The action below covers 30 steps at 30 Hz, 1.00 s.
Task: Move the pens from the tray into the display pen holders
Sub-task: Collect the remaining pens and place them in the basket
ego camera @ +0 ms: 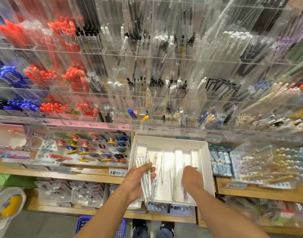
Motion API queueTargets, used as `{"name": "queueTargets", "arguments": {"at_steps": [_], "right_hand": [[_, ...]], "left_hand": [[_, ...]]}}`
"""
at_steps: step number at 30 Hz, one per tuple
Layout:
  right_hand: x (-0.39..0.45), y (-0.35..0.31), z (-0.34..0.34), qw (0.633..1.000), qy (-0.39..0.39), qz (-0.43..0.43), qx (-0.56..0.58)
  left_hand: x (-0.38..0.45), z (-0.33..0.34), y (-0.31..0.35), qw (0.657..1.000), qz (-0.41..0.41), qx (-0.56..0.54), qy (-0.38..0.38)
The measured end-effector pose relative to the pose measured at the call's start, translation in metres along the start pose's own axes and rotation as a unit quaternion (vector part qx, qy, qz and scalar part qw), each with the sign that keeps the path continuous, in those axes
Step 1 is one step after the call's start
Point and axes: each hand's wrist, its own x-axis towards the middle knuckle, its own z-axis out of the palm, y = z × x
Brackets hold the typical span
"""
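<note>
A white tray point(204, 169) with dividers rests on the shelf in front of me. My left hand point(138, 179) grips a bundle of several clear pens point(143, 162) over the tray's left side. My right hand point(190, 176) reaches down into the tray's right part, fingers bent and pointing into a slot; what they touch is hidden. A few clear pens point(161, 170) lie loose in the tray's middle. Above stands the wall of clear acrylic display pen holders point(164, 93), filled with red, blue, black and clear pens.
Price labels point(115, 172) line the wooden shelf edges. Carded novelty items point(95, 148) lie left of the tray, eraser packs point(221, 162) and gold-tipped pens point(267, 167) to the right. A blue basket point(83, 224) sits on the floor by my feet.
</note>
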Motion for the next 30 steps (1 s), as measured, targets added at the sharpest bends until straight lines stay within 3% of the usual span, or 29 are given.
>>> {"name": "queueTargets", "arguments": {"at_steps": [4, 9, 12, 18, 24, 26, 28, 30], "right_hand": [[-0.004, 0.006, -0.004, 0.999, 0.021, 0.005, 0.046], [-0.015, 0.01, -0.017, 0.964, 0.096, -0.036, 0.245], [-0.03, 0.0, -0.034, 0.929, 0.063, -0.098, 0.352], [-0.086, -0.038, -0.04, 0.89, -0.044, -0.232, 0.391], [-0.106, -0.053, -0.024, 0.866, -0.052, -0.224, 0.443], [-0.095, -0.047, -0.023, 0.873, -0.067, -0.223, 0.429], [-0.072, -0.038, -0.02, 0.917, -0.028, -0.182, 0.353], [-0.049, -0.031, -0.014, 0.97, -0.001, -0.134, 0.204]], "left_hand": [[-0.001, 0.0, -0.002, 1.0, 0.005, 0.011, 0.017], [-0.001, 0.001, -0.001, 1.0, 0.012, -0.014, 0.022], [-0.001, 0.003, -0.002, 0.999, 0.014, -0.011, 0.041], [-0.012, 0.011, -0.001, 0.999, 0.024, 0.003, 0.027], [-0.022, 0.008, -0.003, 0.998, 0.041, 0.024, 0.042], [-0.022, 0.003, -0.002, 0.997, 0.039, 0.02, 0.061], [-0.023, 0.001, 0.0, 0.998, 0.037, 0.007, 0.057], [-0.022, 0.001, 0.003, 0.999, 0.028, -0.005, 0.043]]}}
